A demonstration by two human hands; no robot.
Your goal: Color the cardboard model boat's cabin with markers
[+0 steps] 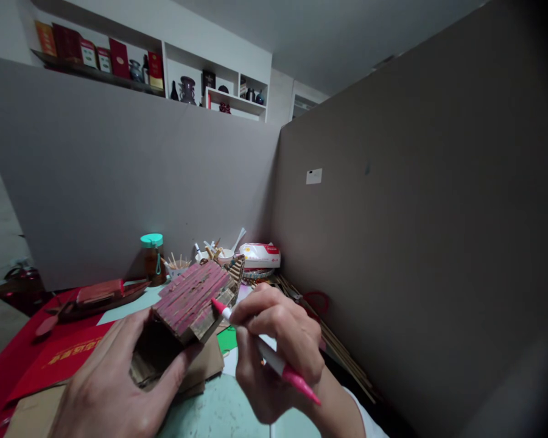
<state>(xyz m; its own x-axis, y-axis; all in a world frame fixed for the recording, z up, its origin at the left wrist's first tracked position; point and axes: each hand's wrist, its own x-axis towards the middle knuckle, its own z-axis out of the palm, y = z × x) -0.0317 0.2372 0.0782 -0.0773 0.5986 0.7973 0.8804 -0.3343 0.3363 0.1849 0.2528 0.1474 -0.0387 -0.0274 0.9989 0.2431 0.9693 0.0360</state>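
Observation:
My left hand (114, 377) grips a small model house (194, 295) made of cardboard-like strips, thumb on the near side and fingers round the left. Its slatted top is coloured pink, while the sides stay brown. In my right hand (281, 347) is a white marker pen (270, 354) with a pink tip and a pink tail end. The pen's tip touches the right edge of the pink top, or lies just above it; I cannot tell which. Part of the house is hidden behind my left fingers.
Flat cardboard pieces (212, 365) lie under the house on the pale green table (228, 410). A red boat model (100, 297) and a red folder (59, 359) are at left. Behind stand a teal-lidded bottle (153, 258), cups with sticks and a tissue pack (260, 255). Grey partitions (393, 243) enclose the table.

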